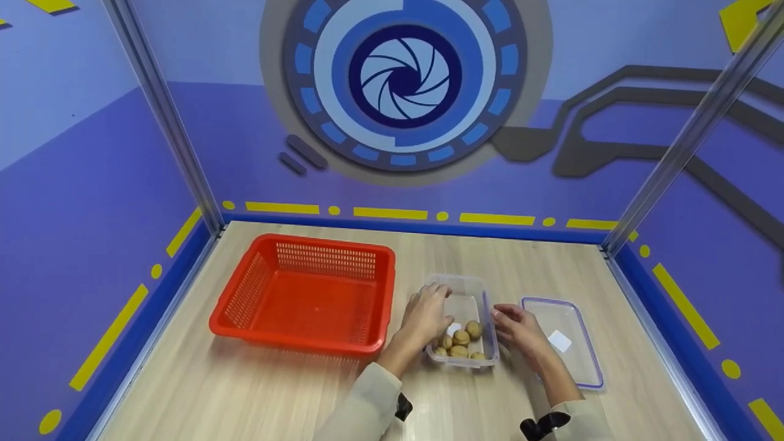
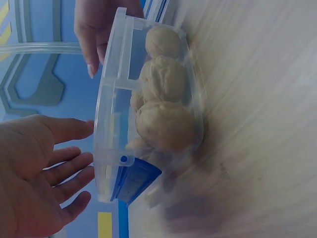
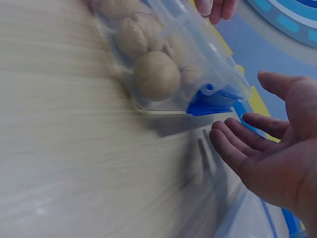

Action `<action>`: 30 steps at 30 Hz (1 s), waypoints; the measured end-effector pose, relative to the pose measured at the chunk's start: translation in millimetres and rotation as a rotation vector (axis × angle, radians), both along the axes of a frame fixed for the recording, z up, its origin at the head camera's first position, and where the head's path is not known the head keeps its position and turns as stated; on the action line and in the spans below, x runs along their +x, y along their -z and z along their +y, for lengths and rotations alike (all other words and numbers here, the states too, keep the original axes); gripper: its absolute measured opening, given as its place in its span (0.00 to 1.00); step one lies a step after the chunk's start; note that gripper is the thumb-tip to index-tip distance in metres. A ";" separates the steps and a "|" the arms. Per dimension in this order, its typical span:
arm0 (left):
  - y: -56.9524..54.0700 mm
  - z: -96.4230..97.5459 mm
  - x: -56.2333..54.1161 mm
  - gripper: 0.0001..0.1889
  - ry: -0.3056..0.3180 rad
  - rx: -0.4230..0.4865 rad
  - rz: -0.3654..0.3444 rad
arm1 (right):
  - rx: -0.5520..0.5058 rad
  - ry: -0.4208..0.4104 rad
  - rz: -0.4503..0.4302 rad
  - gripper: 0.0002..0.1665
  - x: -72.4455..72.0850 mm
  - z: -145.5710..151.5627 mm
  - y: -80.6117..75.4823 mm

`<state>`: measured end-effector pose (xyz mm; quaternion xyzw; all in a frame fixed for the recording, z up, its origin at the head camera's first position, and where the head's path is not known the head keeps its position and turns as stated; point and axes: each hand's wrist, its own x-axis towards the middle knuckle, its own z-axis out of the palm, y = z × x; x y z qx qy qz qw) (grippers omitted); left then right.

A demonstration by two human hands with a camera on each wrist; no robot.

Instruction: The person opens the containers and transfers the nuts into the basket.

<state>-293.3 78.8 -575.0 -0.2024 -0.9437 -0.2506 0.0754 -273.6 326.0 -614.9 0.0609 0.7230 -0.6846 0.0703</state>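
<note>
Walnuts (image 1: pixel 460 338), round and tan, are sitting in the clear plastic box (image 1: pixel 488 318) on the wooden counter (image 1: pixel 245 392) from the head view, while in the left wrist view the left hand (image 2: pixel 37 173) is hovering with fingers spread beside the rim, and in the right wrist view the right hand (image 3: pixel 270 153) is waiting loosely open, so a clumsy nudge could be tipping the box and spilling them.

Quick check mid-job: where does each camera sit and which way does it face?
Head: above, looking down at the red plastic basket, clear plastic box of walnuts, flat clear lid, both forearms.
Left wrist: table level, facing the box side; open left hand.
Right wrist: low, opposite side; open right hand.
Both wrist views share box and walnuts.
</note>
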 end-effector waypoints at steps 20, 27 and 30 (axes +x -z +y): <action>2.5 -19.1 -2.2 0.24 0.199 -0.160 -0.147 | -0.071 0.073 -0.030 0.33 12.2 -17.0 25.5; 8.0 -18.6 -6.6 0.26 0.232 -0.175 -0.149 | -0.088 0.089 -0.012 0.36 12.0 -19.6 27.1; 7.7 -17.9 -8.2 0.24 0.247 -0.211 -0.116 | -0.094 0.103 0.002 0.35 10.4 -20.0 28.0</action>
